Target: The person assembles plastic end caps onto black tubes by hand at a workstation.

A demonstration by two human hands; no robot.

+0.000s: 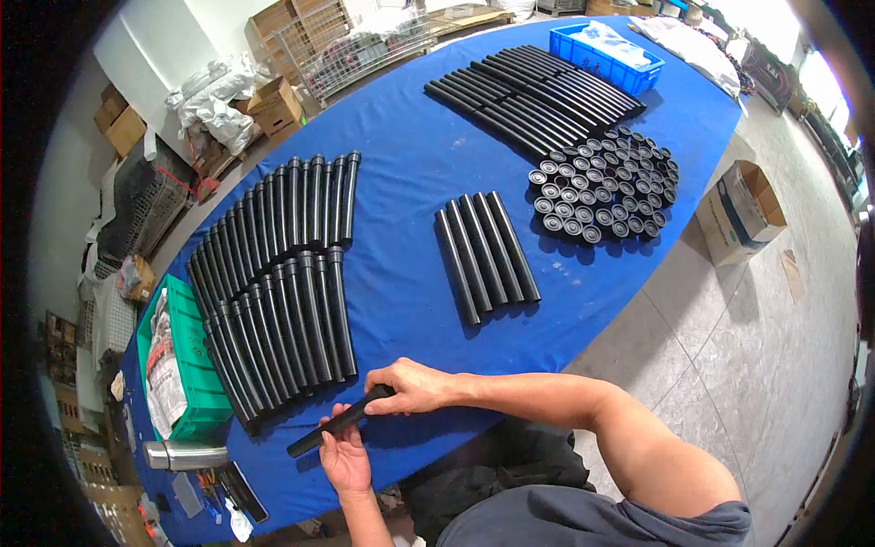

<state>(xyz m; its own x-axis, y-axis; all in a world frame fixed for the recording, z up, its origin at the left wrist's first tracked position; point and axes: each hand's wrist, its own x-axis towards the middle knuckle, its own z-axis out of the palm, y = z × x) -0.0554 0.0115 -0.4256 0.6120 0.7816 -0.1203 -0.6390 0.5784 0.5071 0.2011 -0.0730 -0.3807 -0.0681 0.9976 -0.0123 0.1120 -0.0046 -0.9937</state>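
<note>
A black plastic tube point(319, 436) slants above the near edge of the cloth. My left hand point(346, 463) supports it from below, with thumb and fingers around its middle. My right hand point(410, 388) is closed over the upper end, where a wider dark part, seemingly an end cap, shows partly between the fingers. Left of my hands lie two rows of capped black tubes point(301, 319). Ahead are several tubes without visible caps point(488, 251), side by side. Farther right sits a cluster of round black caps point(602, 191).
More black tubes point(538, 96) lie at the far end of the blue-covered table point(401, 182), beside a blue crate point(606, 56). At left stand a green crate point(205, 383) and a metal flask point(187, 455). A cardboard box point(738, 214) is on the floor at right.
</note>
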